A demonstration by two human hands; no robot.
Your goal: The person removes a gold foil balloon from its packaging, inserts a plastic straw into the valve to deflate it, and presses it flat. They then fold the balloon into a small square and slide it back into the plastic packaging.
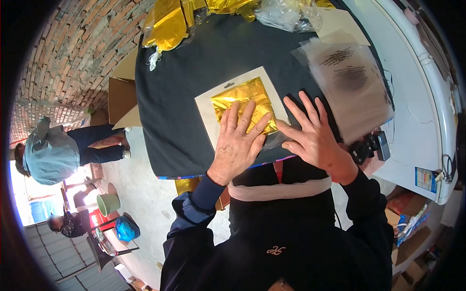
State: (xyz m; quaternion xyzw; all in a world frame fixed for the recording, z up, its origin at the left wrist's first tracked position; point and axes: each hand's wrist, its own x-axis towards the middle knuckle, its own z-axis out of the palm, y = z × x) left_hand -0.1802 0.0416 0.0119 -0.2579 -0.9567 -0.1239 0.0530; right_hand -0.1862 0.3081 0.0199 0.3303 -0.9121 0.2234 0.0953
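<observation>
A folded gold foil piece [247,97] lies on a white card [206,110] with a hang hole at its top edge. My left hand [235,145] rests over the lower part of the foil, fingers stretched out and pointing up the card. Just right of it, my right hand [315,138] is spread, with its index fingertip at the foil's lower right corner and the other fingers over the black cloth [179,102]. A bit of clear plastic shows under the hands at the card's lower edge.
A stack of clear printed bags [347,97] lies at the right. Gold foil pieces [167,29] and crumpled clear plastic [286,17] lie along the far edge. A white appliance [407,97] borders the table's right side. Two people are in the background left, one in a grey top [53,150].
</observation>
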